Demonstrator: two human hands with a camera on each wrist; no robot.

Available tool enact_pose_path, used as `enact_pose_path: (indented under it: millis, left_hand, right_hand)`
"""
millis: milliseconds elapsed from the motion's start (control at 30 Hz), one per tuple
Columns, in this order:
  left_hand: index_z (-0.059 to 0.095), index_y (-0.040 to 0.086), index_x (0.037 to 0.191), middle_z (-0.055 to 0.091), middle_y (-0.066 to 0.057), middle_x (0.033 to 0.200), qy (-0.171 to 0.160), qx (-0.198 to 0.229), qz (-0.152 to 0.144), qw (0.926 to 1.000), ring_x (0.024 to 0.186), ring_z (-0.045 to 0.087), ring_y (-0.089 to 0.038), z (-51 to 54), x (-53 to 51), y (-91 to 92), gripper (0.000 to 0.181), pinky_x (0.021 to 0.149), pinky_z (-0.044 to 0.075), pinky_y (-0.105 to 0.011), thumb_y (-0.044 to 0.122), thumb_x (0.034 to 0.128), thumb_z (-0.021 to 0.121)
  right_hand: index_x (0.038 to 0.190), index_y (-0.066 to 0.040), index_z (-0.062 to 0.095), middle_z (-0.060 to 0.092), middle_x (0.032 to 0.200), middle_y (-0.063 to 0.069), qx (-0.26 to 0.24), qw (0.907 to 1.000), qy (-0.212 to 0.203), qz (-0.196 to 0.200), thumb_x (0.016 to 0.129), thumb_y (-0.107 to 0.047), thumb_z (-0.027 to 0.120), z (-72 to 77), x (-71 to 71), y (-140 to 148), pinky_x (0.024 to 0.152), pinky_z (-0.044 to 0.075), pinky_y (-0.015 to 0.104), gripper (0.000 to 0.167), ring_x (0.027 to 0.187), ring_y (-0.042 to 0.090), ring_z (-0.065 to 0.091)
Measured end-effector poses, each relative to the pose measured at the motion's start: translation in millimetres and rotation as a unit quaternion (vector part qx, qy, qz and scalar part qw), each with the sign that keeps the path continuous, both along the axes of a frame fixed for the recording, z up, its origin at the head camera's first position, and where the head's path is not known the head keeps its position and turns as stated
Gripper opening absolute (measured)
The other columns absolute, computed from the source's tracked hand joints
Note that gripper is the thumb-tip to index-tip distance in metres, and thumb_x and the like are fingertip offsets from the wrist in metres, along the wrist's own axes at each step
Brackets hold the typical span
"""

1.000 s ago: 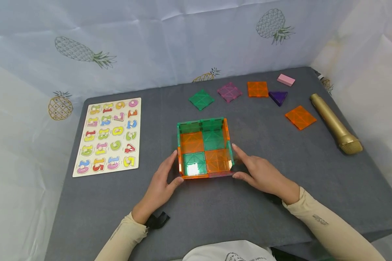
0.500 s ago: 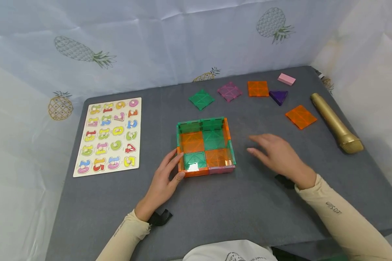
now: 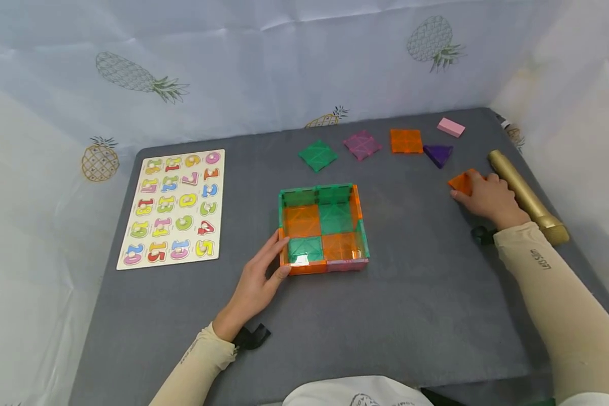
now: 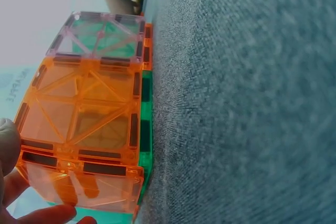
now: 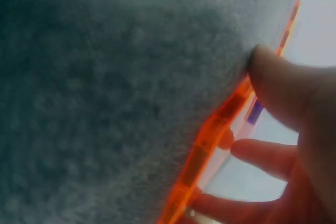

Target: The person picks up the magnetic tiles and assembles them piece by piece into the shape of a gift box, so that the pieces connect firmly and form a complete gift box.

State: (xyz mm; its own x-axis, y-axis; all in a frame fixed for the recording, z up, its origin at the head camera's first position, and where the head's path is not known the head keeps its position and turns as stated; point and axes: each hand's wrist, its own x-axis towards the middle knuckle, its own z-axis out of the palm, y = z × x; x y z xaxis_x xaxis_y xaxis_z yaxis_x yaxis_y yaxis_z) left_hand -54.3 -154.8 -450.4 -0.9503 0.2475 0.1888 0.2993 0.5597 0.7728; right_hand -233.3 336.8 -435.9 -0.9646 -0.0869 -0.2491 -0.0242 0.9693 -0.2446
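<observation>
While a grey surface (image 3: 385, 332) spreads beneath everything, a number board (image 3: 198, 192) lies flat at its left, well apart from the work. Near the middle stands a lidless tile box (image 3: 307, 270) of orange, green and pinkish see-through squares; its thin walls look joined only at their edges, so a sideways push could fold one or break a corner loose. At the far right lies a gold microphone (image 3: 525, 192), whose round body might roll if the nearby wrist knocked it. The left hand (image 3: 254, 287) rests relaxed, unclenched fingers against the box's near left corner; pressing harder there could skew it. The right hand (image 3: 489, 197) pinches an orange tile (image 3: 459, 183) beside the microphone, thumb and fingers at its thin edges, where a weak hold could slip. Just beyond, a purple triangle (image 3: 438, 155) could be bumped by straying fingers.
</observation>
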Motion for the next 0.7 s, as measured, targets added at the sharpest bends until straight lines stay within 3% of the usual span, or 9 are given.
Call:
enact_pose_path:
  millis: [133,267,333,400,500,567,700]
  left_hand:
    - [0.032,0.013,0.151,0.030,-0.006,0.157,-0.013,0.008,0.004,0.9999,0.142,0.034,-0.027,0.3,-0.5,-1.1,0.066,0.110,0.034,-0.050,0.028,0.0939,0.061]
    - [0.020,0.012,0.154,0.027,-0.006,0.158,-0.038,0.025,0.006,0.9989,0.143,0.031,-0.026,-0.8,0.1,-1.7,0.074,0.110,0.034,-0.047,0.030,0.0947,0.060]
    - [0.017,0.013,0.155,0.024,-0.006,0.159,-0.046,0.031,0.005,0.9984,0.144,0.028,-0.026,-1.2,0.4,-1.7,0.077,0.111,0.032,-0.047,0.032,0.0942,0.061]
    - [0.015,0.016,0.155,0.022,-0.004,0.160,-0.050,0.028,0.005,0.9984,0.145,0.026,-0.025,-1.7,1.3,-1.5,0.079,0.113,0.028,-0.049,0.034,0.0934,0.061]
    - [0.012,0.019,0.155,0.017,-0.002,0.161,-0.057,0.030,0.001,0.9979,0.147,0.022,-0.024,-3.1,3.4,-0.3,0.082,0.114,0.025,-0.051,0.038,0.0927,0.061]
    - [0.011,0.019,0.156,0.015,-0.001,0.161,-0.060,0.030,-0.002,0.9977,0.147,0.020,-0.025,-4.2,4.4,1.2,0.082,0.114,0.024,-0.052,0.045,0.0931,0.057]
    - [0.009,0.018,0.156,0.013,-0.004,0.162,-0.059,0.042,-0.012,0.9973,0.148,0.017,-0.026,-4.5,3.3,5.7,0.085,0.114,0.023,-0.055,0.061,0.0910,0.044]
  right_hand:
    - [0.131,0.005,0.038,0.049,0.096,0.035,0.015,0.9993,0.032,0.008,0.094,-0.051,0.051,12.0,3.2,-14.3,0.057,0.042,0.053,0.069,0.079,0.049,0.050]
    - [0.119,0.006,0.046,0.055,0.078,0.024,0.031,0.9980,0.053,0.012,0.089,-0.048,0.061,39.9,10.3,-48.1,0.044,0.039,0.042,0.064,0.059,0.035,0.052]
    - [0.124,0.003,0.048,0.058,0.079,0.022,0.029,0.9965,0.068,0.040,0.088,-0.048,0.063,59.5,11.6,-74.9,0.046,0.041,0.043,0.065,0.061,0.033,0.054]
    - [0.132,-0.001,0.049,0.064,0.090,0.021,0.019,0.9909,0.092,0.097,0.087,-0.047,0.065,78.4,11.6,-107.9,0.055,0.046,0.045,0.067,0.071,0.033,0.058]
    - [0.142,-0.003,0.044,0.064,0.117,0.021,-0.001,0.9718,0.102,0.213,0.086,-0.047,0.068,100.4,14.1,-163.4,0.080,0.051,0.050,0.076,0.098,0.036,0.061]
    - [0.144,-0.004,0.042,0.059,0.129,0.020,-0.007,0.9515,0.104,0.290,0.085,-0.048,0.069,107.9,18.6,-199.9,0.092,0.049,0.049,0.079,0.113,0.036,0.057]
    - [0.142,-0.004,0.046,0.057,0.132,0.016,0.005,0.9129,0.099,0.396,0.085,-0.053,0.066,109.6,27.5,-261.4,0.098,0.048,0.043,0.078,0.119,0.031,0.055]
